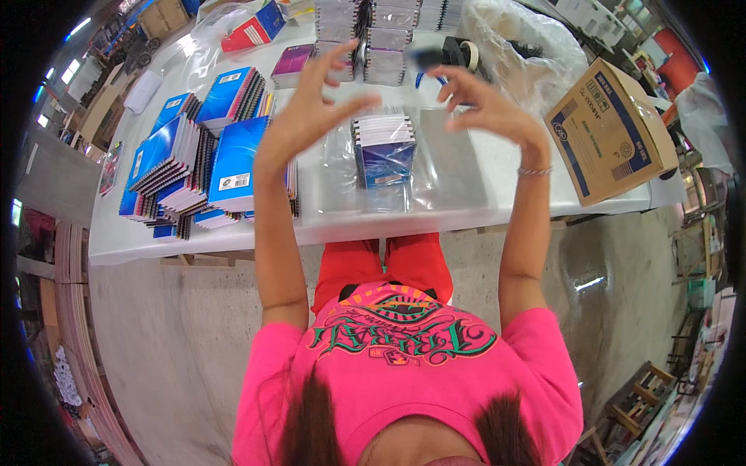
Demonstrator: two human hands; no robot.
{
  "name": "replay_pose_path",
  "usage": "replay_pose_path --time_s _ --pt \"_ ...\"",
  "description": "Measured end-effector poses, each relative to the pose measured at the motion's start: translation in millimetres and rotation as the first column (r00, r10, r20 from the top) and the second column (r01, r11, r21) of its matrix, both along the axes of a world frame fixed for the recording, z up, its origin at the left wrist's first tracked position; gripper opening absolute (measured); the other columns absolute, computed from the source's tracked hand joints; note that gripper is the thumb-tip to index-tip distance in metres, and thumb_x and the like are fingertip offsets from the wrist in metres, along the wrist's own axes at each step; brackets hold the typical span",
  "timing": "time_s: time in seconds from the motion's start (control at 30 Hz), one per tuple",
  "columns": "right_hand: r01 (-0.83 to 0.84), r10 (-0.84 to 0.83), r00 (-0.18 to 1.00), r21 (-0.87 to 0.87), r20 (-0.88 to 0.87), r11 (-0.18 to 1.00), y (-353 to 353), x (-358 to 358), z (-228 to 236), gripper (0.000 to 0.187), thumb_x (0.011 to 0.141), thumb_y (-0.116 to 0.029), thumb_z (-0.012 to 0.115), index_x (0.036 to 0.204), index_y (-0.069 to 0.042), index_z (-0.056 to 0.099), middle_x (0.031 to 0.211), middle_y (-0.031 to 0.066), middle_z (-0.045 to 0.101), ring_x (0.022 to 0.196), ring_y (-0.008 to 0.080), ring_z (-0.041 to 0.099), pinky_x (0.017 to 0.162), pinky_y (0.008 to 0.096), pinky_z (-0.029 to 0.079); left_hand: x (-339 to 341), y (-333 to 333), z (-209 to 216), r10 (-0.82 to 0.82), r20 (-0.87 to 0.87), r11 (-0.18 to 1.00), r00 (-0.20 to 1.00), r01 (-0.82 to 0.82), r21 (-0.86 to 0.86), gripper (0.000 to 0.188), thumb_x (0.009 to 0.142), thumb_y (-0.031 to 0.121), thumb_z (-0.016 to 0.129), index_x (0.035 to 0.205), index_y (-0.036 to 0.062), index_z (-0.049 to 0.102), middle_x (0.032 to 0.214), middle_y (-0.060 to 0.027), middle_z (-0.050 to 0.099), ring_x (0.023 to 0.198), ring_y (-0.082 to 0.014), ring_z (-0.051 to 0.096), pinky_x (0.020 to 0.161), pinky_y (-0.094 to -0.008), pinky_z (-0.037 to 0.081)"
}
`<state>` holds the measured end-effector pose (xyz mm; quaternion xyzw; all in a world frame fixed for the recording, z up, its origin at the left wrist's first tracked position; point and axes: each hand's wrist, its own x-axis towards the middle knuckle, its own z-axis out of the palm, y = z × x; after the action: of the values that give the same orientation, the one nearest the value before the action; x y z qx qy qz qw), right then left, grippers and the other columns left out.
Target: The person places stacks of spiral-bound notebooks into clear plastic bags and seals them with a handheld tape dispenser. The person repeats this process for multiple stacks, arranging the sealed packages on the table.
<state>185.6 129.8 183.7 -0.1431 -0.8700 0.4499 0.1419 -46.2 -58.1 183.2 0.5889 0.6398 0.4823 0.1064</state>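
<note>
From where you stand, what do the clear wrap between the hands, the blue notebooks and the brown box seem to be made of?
Clear wrap: probably thin plastic film, glossy, see-through and creased.
Blue notebooks: likely coated card covers, judging by their sheen; their dark bindings could be plastic or metal.
Brown box: apparently cardboard, mostly matt, with tan faces and folded edges.

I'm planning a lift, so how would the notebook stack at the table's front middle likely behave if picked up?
The notebook stack is probably heavy for its size, as it shows many closely packed paper layers. It might slip, since the clear plastic around it looks glossy. Its separate spiral-bound layers could shift if tilted.
</note>
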Motion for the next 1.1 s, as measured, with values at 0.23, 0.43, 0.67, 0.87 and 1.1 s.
replay_pose_path --time_s 0.23,0.43,0.67,0.87,1.1 --pt "-0.011 -0.068 0.982 -0.414 -0.177 0.91 -47.6 -38.0 -158.7 0.109 0.065 -0.014 0.088 0.151 -0.009 0.021 0.145 0.0161 0.04 0.134 0.0246 0.04 0.111 0.0382 0.034 29.4 9.4 -138.1 -0.122 0.6 0.985 0.79 0.171 -0.025 0.103 0.067 0.024 0.09 0.147 0.0085 0.027 0.134 -0.0142 0.049 0.126 -0.0239 0.046 0.104 -0.0375 0.04" --pt "0.025 -0.155 0.949 -0.424 -0.275 0.905 -50.9 -49.4 -127.5 0.099 0.068 -0.005 0.084 0.148 -0.004 0.025 0.142 0.015 0.043 0.131 0.0242 0.043 0.111 0.038 0.034 18.5 19.1 -116.8 -0.209 0.61 0.977 0.765 0.19 0.096 0.085 0.069 0.015 0.088 0.137 0.0064 0.037 0.127 -0.0114 0.054 0.121 -0.0202 0.05 0.104 -0.0334 0.04" --pt "0.107 -0.141 0.965 -0.16 -0.222 0.981 -39.7 -46.0 -160.1 0.107 0.068 -0.018 0.087 0.15 -0.01 0.018 0.147 0.0171 0.037 0.137 0.0306 0.035 0.113 0.0422 0.03 15.6 27.7 -144.4 -0.252 0.591 0.967 0.766 0.221 0.126 0.101 0.066 0.016 0.089 0.146 0.0101 0.028 0.14 -0.0142 0.043 0.131 -0.0265 0.042 0.11 -0.0397 0.035" --pt "0.079 -0.009 0.961 0.243 -0.276 0.967 -19.6 -29.7 -74.0 0.079 0.067 -0.024 0.086 0.136 -0.017 0.047 0.148 0.0132 0.035 0.137 0.0304 0.035 0.115 0.0432 0.026 5.9 15.5 -72.1 -0.022 -0.265 0.996 0.964 0.044 0.076 0.083 0.064 0.028 0.086 0.138 0.0207 0.05 0.141 -0.0132 0.041 0.135 -0.0347 0.037 0.116 -0.0454 0.025" --pt "0.012 0.099 0.978 0.52 -0.185 0.854 -17.2 -39.2 -6.0 0.011 0.077 -0.018 0.077 0.082 -0.01 0.073 0.13 0.0063 0.055 0.126 0.0263 0.046 0.107 0.0402 0.034 6.9 21.9 -19.0 -0.029 -0.417 0.997 0.908 0.058 0.058 0.018 0.072 0.026 0.079 0.084 0.0136 0.073 0.129 -0.007 0.055 0.132 -0.0262 0.042 0.113 -0.06 0.015"
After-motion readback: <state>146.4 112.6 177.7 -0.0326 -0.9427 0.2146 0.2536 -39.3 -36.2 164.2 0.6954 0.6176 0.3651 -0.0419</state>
